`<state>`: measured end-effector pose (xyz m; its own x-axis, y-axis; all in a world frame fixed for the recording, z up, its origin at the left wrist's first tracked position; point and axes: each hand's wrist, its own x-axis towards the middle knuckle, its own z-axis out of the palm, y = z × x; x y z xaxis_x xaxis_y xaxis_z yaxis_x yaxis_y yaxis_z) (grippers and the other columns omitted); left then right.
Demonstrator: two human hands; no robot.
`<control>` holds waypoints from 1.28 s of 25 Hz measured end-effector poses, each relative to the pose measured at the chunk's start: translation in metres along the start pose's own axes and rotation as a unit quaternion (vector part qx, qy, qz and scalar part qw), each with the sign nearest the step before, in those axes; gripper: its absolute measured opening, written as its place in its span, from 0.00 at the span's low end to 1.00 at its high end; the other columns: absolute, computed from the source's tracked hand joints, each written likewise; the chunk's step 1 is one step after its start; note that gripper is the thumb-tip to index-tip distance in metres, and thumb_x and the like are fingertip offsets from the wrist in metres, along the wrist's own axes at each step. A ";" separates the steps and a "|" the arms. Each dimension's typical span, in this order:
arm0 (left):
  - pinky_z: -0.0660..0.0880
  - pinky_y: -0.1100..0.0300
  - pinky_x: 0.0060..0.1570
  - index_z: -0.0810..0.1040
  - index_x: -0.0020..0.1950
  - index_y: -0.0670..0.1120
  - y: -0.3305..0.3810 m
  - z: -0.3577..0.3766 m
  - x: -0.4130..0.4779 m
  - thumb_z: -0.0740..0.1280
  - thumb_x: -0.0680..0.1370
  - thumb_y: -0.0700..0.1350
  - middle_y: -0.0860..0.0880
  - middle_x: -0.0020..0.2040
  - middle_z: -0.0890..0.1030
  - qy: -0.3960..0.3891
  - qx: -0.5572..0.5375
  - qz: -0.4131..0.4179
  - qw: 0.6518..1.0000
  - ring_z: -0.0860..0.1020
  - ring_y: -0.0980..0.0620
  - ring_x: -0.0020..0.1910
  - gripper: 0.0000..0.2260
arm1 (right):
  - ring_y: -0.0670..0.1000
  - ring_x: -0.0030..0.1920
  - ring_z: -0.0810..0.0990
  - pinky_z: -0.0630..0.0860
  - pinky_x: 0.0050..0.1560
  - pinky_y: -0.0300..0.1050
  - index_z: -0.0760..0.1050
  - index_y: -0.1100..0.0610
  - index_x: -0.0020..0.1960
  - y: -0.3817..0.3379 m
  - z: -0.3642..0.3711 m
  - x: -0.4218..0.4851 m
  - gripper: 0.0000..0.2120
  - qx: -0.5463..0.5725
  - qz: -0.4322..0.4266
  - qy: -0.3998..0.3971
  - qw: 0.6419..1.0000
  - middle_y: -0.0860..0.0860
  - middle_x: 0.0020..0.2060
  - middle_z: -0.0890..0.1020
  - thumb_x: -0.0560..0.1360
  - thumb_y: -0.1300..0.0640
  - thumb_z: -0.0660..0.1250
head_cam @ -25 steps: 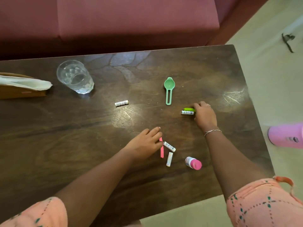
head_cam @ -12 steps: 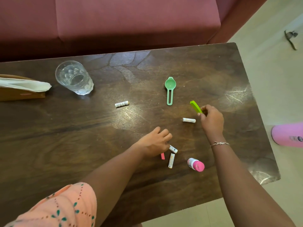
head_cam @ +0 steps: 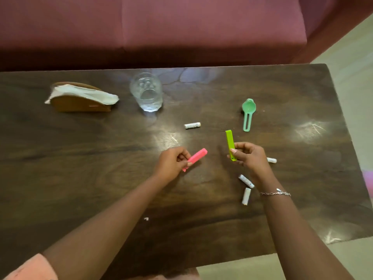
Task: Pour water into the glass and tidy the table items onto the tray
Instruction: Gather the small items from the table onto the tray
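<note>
A: Starting at the left, what sits where?

B: A napkin holder (head_cam: 78, 102) at the far left of the tabletop (head_cam: 80, 168), then the glass (head_cam: 146, 91), upright just to its right. I cannot tell whether the glass has water in it.

A: And the hands?

B: Both are full. The left hand (head_cam: 171, 164) pinches a pink stick (head_cam: 198, 155), whose long axis slants away and to the right. The right hand (head_cam: 250, 157) grips a lime stick (head_cam: 229, 141) that points nearly straight away from the person.

A: Which is nearer the glass?

B: The left hand. The glass lies ahead of it and to its left, well apart. No tray is in view, so I'd judge both sticks must go out of frame.

A: What lies loose?

B: One white roll (head_cam: 192, 125) ahead, between the hands. A green scoop (head_cam: 248, 114) lies beyond the right hand, and three other rolls (head_cam: 246, 181) lie close around that hand.
</note>
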<state>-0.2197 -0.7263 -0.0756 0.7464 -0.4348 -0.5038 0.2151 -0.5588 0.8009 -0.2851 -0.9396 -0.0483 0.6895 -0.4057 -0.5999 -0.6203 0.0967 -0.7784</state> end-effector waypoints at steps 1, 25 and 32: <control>0.75 0.65 0.30 0.75 0.35 0.46 -0.009 -0.021 -0.008 0.70 0.68 0.28 0.46 0.31 0.76 0.004 -0.040 -0.012 0.999 0.75 0.61 0.25 0.13 | 0.40 0.27 0.80 0.76 0.30 0.31 0.75 0.58 0.40 -0.004 0.019 -0.004 0.09 -0.005 -0.001 -0.019 1.000 0.45 0.23 0.81 0.73 0.71 0.63; 0.78 0.51 0.46 0.79 0.42 0.42 -0.280 -0.390 -0.307 0.68 0.71 0.30 0.47 0.37 0.79 0.509 -0.076 -0.232 0.826 0.77 0.53 0.37 0.08 | 0.59 0.40 0.81 0.76 0.48 0.54 0.80 0.54 0.37 -0.066 0.626 -0.131 0.09 -0.371 -0.245 -0.389 0.807 0.59 0.35 0.82 0.67 0.68 0.70; 0.70 0.60 0.44 0.79 0.47 0.38 -0.310 -0.424 -0.344 0.69 0.71 0.33 0.43 0.43 0.82 0.601 -0.026 -0.240 0.762 0.76 0.50 0.41 0.06 | 0.61 0.48 0.78 0.71 0.48 0.47 0.80 0.58 0.44 -0.029 0.738 -0.184 0.10 -0.473 -0.349 -0.408 0.698 0.60 0.45 0.81 0.68 0.67 0.64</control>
<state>-0.2765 -0.1043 -0.0132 0.6046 0.7891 -0.1083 0.6468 -0.4070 0.6450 -0.1180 -0.1968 -0.0514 0.6912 0.6372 -0.3411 0.2712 -0.6661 -0.6948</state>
